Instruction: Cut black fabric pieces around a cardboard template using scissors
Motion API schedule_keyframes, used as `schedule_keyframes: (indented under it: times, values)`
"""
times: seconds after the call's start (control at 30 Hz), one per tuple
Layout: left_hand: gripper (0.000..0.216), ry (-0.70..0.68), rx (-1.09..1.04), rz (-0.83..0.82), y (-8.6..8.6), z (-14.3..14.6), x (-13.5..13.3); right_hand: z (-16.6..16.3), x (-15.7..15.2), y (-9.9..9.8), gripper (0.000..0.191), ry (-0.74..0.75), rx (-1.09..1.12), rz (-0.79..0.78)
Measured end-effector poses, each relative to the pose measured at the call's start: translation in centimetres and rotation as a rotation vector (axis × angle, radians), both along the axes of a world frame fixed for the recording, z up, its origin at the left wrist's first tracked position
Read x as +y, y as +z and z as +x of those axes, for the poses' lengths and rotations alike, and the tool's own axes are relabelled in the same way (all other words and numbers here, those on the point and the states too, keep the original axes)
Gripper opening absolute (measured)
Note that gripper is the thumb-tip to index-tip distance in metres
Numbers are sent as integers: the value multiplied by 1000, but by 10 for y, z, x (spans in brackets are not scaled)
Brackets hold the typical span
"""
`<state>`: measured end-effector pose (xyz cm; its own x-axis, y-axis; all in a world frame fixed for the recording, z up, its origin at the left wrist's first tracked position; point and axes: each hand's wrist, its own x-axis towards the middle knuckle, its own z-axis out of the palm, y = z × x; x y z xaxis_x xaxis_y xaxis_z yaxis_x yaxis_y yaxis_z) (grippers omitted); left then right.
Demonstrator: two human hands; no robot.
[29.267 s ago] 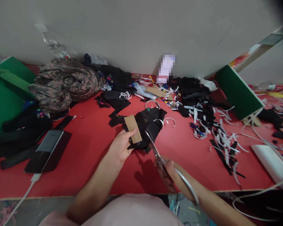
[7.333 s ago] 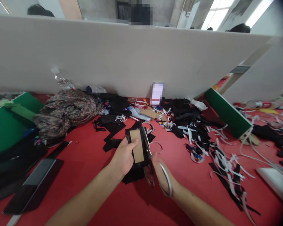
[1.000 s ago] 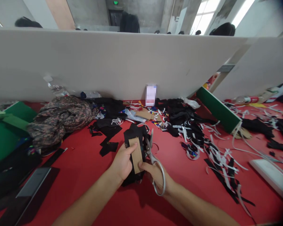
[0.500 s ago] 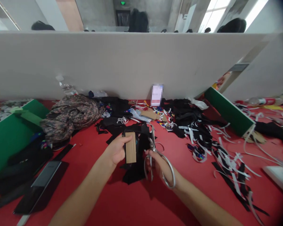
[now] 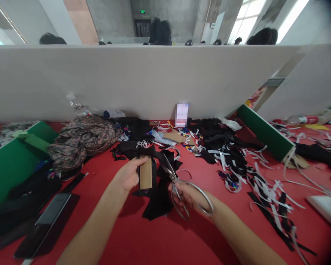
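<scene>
My left hand (image 5: pixel 129 174) grips a tan rectangular piece (image 5: pixel 146 173), like cardboard or wood, together with black fabric behind it; the thumb lies over its upper edge. Silver scissors (image 5: pixel 173 176) are in my right hand (image 5: pixel 189 195), its fingers through the handles. Their blades point up and to the left, beside the black fabric (image 5: pixel 157 200) that hangs below and between my hands. Whether the blades touch the cloth I cannot tell. More black scraps (image 5: pixel 172 156) lie just behind the blade tips.
A patterned cloth bundle (image 5: pixel 82 141) and a bottle (image 5: pixel 78 106) are at the back left. Several white and black strips (image 5: pixel 270 191) cover the right side. A phone (image 5: pixel 182 114) leans on the grey partition (image 5: pixel 127 77). Green dividers (image 5: pixel 267 130) flank the red table (image 5: pixel 160 243).
The tan piece and my left hand have shifted slightly left. The scissors have tilted further left, their blades now angled toward the black fabric. The camera view has tipped up a little.
</scene>
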<state>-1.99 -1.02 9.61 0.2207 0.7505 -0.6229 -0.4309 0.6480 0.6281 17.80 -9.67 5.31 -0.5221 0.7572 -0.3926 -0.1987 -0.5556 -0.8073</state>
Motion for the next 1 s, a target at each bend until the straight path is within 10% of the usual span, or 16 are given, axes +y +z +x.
schedule_keyframes:
  times: [0.37,0.6,1.0]
  values:
    - [28,46,21,147,9,-11,8,20,-1,14,47,247,71,307]
    - [24,-257,23,28,-4,35,-38,28,19,13,29,-527,-369,568]
    - [25,-508,-17,-20,-19,55,-68,28,23,7,22,-440,-429,569]
